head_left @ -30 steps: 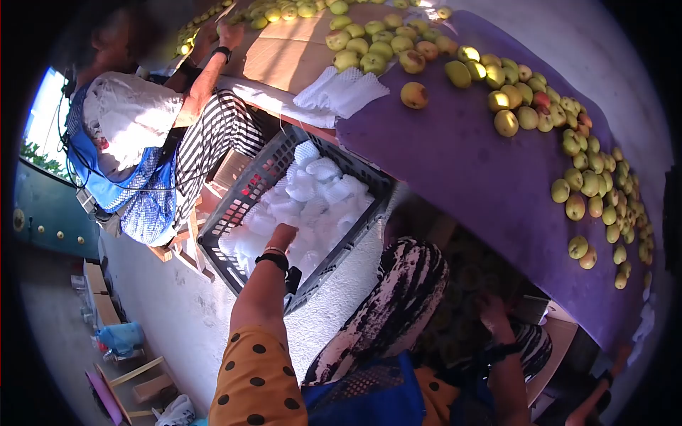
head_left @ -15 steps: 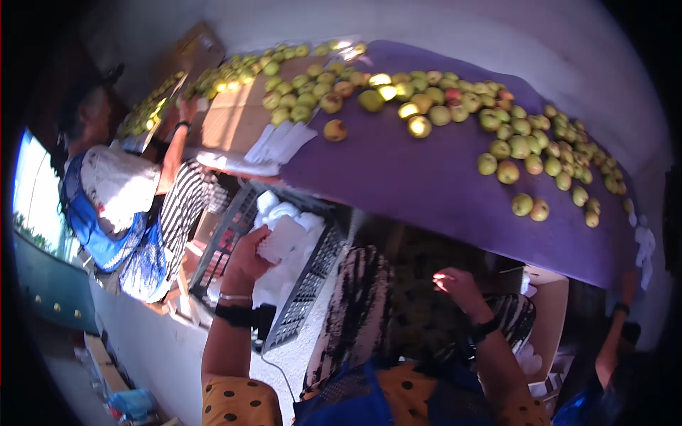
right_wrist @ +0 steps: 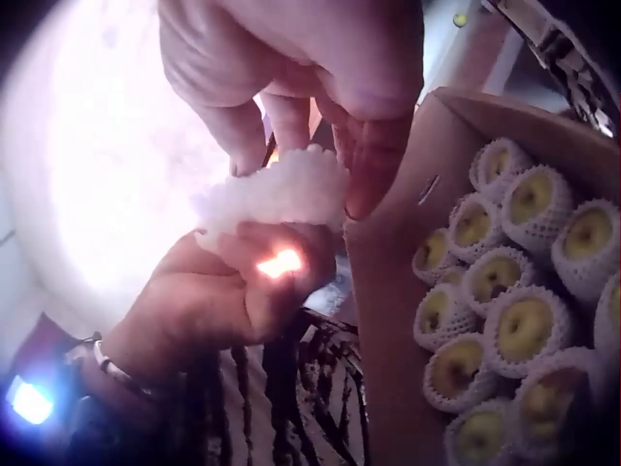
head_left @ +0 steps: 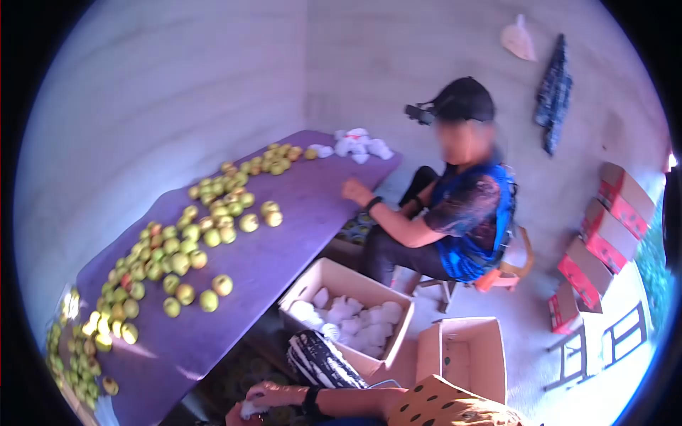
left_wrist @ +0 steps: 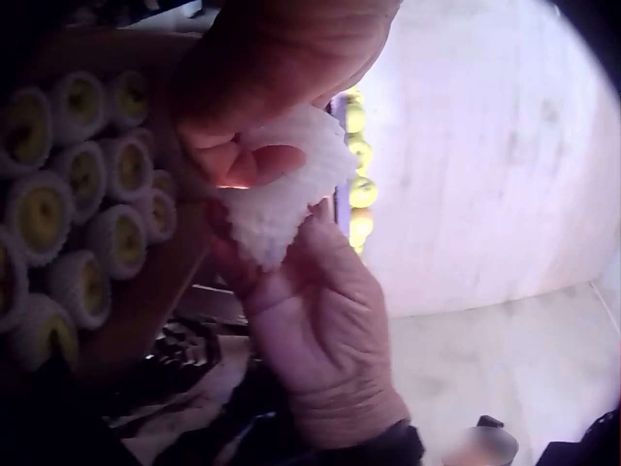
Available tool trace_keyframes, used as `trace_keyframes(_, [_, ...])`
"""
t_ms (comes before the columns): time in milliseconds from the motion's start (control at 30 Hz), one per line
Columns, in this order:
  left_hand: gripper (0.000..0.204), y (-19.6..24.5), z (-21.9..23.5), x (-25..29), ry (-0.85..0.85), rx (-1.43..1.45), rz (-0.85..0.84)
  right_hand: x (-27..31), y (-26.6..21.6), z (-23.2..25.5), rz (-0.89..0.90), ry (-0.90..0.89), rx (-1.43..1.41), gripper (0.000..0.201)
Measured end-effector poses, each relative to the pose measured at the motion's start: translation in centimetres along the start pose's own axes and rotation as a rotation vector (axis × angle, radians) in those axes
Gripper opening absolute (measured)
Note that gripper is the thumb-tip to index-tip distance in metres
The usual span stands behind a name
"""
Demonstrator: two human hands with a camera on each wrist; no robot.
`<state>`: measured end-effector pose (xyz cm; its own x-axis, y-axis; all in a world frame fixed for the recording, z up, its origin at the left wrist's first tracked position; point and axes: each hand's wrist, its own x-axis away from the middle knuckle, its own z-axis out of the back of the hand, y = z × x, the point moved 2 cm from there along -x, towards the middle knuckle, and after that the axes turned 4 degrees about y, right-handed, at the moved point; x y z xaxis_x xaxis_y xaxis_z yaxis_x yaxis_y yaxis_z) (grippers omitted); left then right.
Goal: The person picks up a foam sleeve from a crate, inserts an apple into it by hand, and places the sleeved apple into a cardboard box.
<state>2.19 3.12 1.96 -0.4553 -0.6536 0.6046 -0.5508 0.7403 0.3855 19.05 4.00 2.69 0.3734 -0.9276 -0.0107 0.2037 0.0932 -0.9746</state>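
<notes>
A white foam net sleeve (left_wrist: 281, 194) is held between my two hands, low at the bottom edge of the head view. My left hand (left_wrist: 291, 63) grips it from one side, a fingertip pushed against the foam. On the opposite side my right hand (right_wrist: 301, 58) pinches the ruffled rim with thumb and fingers. No apple shows inside the sleeve. Beside the hands stands a cardboard box (right_wrist: 388, 243) holding rows of yellow-green apples (right_wrist: 524, 325), each in its own foam net.
A purple-covered table (head_left: 284, 248) bears many loose apples (head_left: 181, 263). A carton (head_left: 405, 312) of white foam nets stands at its near side, with an open box (head_left: 497, 341) beside it. Another person (head_left: 462, 213) sits at the table's far end. Red cartons (head_left: 618, 241) stand along the wall.
The head view has swung right, from the black crate to the table's other end. My left hand has left the crate with a foam net sleeve and met my right hand.
</notes>
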Motion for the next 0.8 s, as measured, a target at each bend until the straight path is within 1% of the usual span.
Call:
trace_keyframes(33, [0.024,-0.8,-0.6,0.5,0.006,-0.043,0.025,0.4,0.3,-0.1,-0.062,-0.026,0.015,0.032])
trace_keyframes(67, [0.022,-0.9,-1.4,0.7,-0.02,-0.399,-0.174,0.7,0.4,-0.2,-0.123,-0.064,0.023,0.031])
trace_keyframes(133, [0.018,-1.1,-2.7,1.8,-0.072,-1.096,-0.599,1.2,0.7,0.3,-0.113,-0.032,0.026,0.03])
trace_keyframes(167, [0.018,-1.1,-4.4,3.1,-0.08,-1.162,-0.661,1.3,0.8,0.4,-0.105,-0.021,0.031,0.03])
trace_keyframes(200, [0.018,-1.0,-7.2,4.6,-0.086,-1.227,-0.724,1.6,-0.6,1.1,-0.126,-0.034,-0.018,0.03])
trace_keyframes(233, [0.017,-0.9,-8.8,5.4,-0.093,-1.29,-0.789,1.6,-0.5,1.2,-0.124,-0.011,-0.043,0.03])
trace_keyframes(267, [0.018,-1.1,-5.4,2.3,0.032,-1.018,-0.582,1.5,-0.2,1.4,-0.123,0.013,-0.068,0.03])
trace_keyframes(300, [0.02,-1.3,-4.7,1.2,0.035,-0.689,-0.395,1.5,0.2,1.5,-0.122,0.038,-0.093,0.029])
trace_keyframes(367, [0.025,-1.8,-3.7,-0.1,0.042,-0.032,-0.017,1.0,1.5,1.4,-0.115,0.1,-0.028,0.033])
trace_keyframes(400, [0.031,-1.6,-2.8,-0.5,0.044,-0.107,-0.009,0.7,2.0,1.3,-0.111,0.128,0.005,0.035])
trace_keyframes(433, [0.031,-1.5,-2.3,-0.7,-0.019,-0.225,-0.085,0.6,2.5,1.2,-0.107,0.124,0.042,0.035])
trace_keyframes(500, [0.031,-1.4,-2.7,0.2,-0.143,-0.459,-0.239,0.8,2.1,1.1,-0.096,0.113,0.115,0.034])
trace_keyframes(600, [0.028,-1.0,-3.5,1.5,-0.105,-0.401,-0.166,0.8,1.4,0.6,-0.118,0.089,0.132,0.034])
trace_keyframes(700, [0.03,-1.1,-3.9,1.8,-0.067,-0.438,-0.224,0.9,0.9,0.3,-0.215,0.057,0.037,0.035])
trace_keyframes(800, [0.032,-1.1,-2.0,0.5,-0.098,-0.673,-0.396,0.7,0.7,0.3,-0.149,0.055,0.064,0.035])
